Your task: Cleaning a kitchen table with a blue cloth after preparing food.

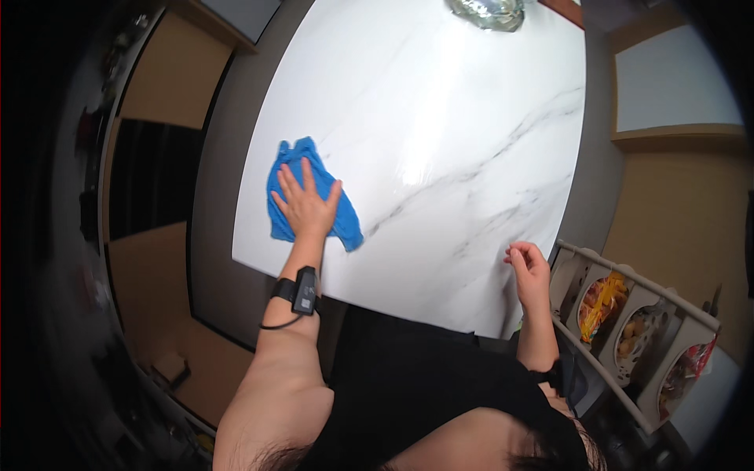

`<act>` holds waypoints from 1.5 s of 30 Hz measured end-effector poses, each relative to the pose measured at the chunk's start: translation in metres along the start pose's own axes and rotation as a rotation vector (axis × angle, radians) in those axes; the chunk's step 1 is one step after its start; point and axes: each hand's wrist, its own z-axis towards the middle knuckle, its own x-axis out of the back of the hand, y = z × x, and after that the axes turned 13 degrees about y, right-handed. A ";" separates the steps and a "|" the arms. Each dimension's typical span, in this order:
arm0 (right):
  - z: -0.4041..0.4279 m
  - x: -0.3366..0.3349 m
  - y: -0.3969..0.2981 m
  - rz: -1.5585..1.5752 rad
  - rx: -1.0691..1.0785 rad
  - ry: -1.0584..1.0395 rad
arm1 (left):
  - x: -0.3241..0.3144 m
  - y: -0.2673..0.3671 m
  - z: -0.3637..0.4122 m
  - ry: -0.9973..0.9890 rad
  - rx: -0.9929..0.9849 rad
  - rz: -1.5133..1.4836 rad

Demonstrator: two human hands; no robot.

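A blue cloth [347,221] lies spread near the left front corner of a white marble-patterned tabletop [436,235]. My left hand [309,203] rests flat on the cloth, palm down, with its fingers spread and not gripping it. At the right front part of the tabletop is my right hand [530,268], its fingers loosely curled; nothing can be seen in it. A strap with a small black device sits on my left forearm, and a dark band is on the right one.
A glossy, clear item [495,15] stands at the far edge, with a reddish-brown object [565,10] at the far right corner. To the right of the table is a rack of light plastic baskets [639,271] holding packaged goods. Wooden cabinets [177,65] line the left.
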 end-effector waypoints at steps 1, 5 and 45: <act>0.002 0.002 -0.002 0.024 -0.008 0.016 | -0.010 0.001 0.023 0.012 -0.014 -0.007; 0.005 0.009 -0.002 0.102 -0.069 0.108 | -0.053 0.034 0.117 0.108 -0.103 -0.083; -0.005 0.018 -0.032 0.067 0.041 0.099 | 0.030 0.085 -0.065 -0.253 -0.676 -0.461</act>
